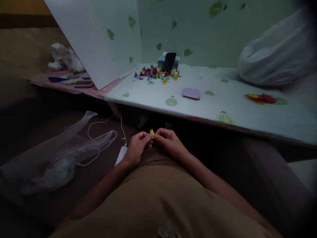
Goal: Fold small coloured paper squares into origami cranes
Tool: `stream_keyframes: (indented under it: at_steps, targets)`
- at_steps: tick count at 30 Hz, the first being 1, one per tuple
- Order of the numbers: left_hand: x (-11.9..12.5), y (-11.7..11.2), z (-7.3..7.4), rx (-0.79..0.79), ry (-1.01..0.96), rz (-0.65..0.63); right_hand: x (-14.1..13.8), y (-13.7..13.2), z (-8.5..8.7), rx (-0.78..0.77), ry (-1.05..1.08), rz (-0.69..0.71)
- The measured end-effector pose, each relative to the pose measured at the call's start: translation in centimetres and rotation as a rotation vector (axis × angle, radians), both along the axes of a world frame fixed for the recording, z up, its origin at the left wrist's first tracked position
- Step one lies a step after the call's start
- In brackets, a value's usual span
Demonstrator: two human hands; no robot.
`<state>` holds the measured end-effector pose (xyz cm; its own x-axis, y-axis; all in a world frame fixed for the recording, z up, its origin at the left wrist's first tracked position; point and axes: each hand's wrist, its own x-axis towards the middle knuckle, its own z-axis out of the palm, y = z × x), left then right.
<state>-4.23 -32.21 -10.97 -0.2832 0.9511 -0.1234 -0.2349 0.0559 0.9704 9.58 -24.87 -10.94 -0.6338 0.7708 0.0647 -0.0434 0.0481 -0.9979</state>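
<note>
Head view: pinching small yellow paper piece [152,133] between both sets of fingertips, low over lap, below table edge [173,114]. Left hand [137,147] gripping its left side, right hand [169,141] gripping right, other fingers curled in. Sitting in pretty dim light, so risking crooked crease or torn corner, honestly. Tiny piece probably slipping into dark lap if grip loosens. Resting on table: pile of folded colour pieces [158,74], purple paper stack [191,93].
</note>
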Motion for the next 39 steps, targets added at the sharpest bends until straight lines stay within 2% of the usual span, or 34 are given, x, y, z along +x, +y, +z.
stream_keyframes:
  at_steps: [4,11,15,21,29,34,39]
  targets:
    - [0.0,0.0,0.2,0.034,0.091,0.044,0.1,-0.1,0.1,-0.033,0.006,0.047]
    - [0.0,-0.1,0.3,0.059,0.141,0.014,0.2,0.0,0.2,0.141,-0.025,-0.009]
    - [-0.1,-0.2,0.1,0.070,0.163,0.030,0.2,0.0,0.2,0.026,0.003,0.035]
    - [0.1,-0.1,-0.5,0.134,-0.032,0.017,0.1,-0.1,0.4,-0.142,0.130,0.028]
    - [0.1,-0.1,-0.9,0.150,-0.108,-0.016,-0.1,-0.2,0.3,-0.175,0.185,0.004]
    - [-0.1,-0.2,-0.9,0.116,-0.073,-0.018,0.0,-0.2,0.2,-0.137,0.129,0.035]
    - [-0.1,-0.3,-0.5,0.100,0.024,0.036,0.1,-0.2,0.2,-0.064,0.091,0.027]
